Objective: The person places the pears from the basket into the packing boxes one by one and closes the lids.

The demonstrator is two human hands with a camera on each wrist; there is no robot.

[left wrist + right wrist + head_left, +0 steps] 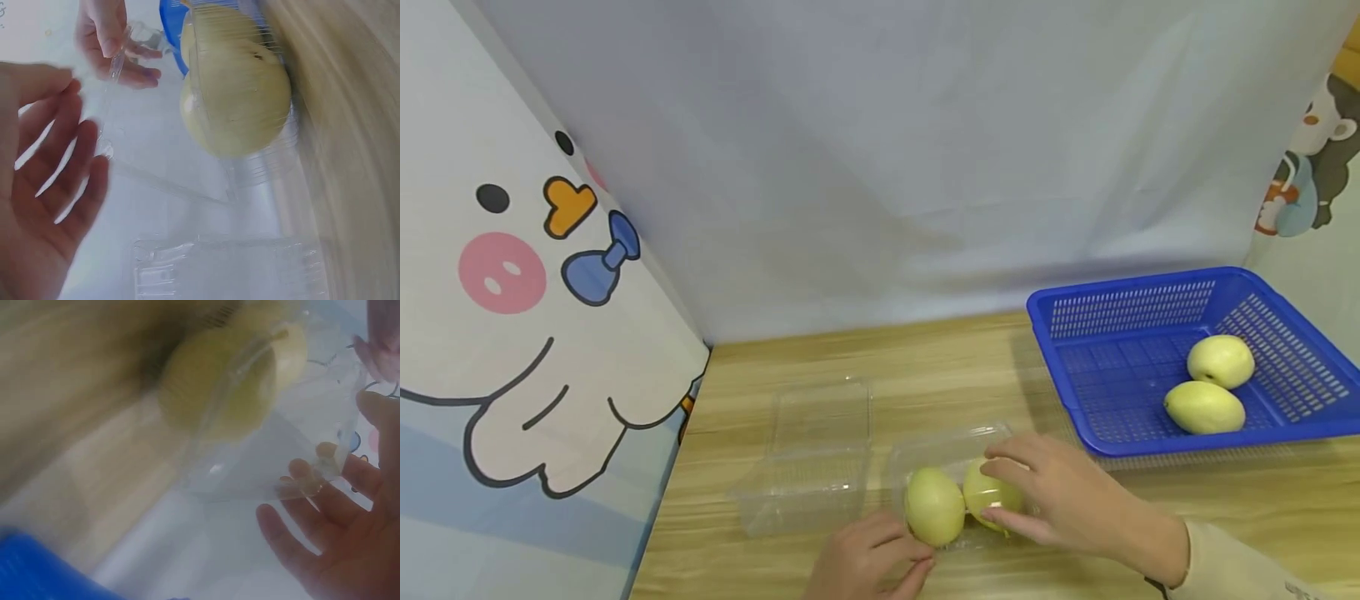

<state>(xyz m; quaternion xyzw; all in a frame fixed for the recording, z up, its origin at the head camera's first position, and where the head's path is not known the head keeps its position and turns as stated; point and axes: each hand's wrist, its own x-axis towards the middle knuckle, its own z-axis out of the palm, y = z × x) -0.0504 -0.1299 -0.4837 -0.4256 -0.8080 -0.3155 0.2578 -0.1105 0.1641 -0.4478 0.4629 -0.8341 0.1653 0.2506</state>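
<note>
A clear plastic clamshell box (917,454) holds two pale yellow-green fruits (934,507), seen through ribbed plastic in the left wrist view. Its clear lid (156,178) stands raised at an angle. At the front left of the box is my left hand (872,557), fingers slightly bent and thumb tip close to the index fingertip, right by the lid edge. My right hand (1060,492) reaches over the right-hand fruit (992,492). Its fingers (334,503) are spread and relaxed, tips at the lid's corner in the right wrist view.
Left of the filled box stands another transparent clamshell box (808,475) with its lid up. A blue plastic basket (1120,358) at the right contains two more fruits (1206,407). Behind the wooden tabletop (752,358) hangs a pale cloth (887,167).
</note>
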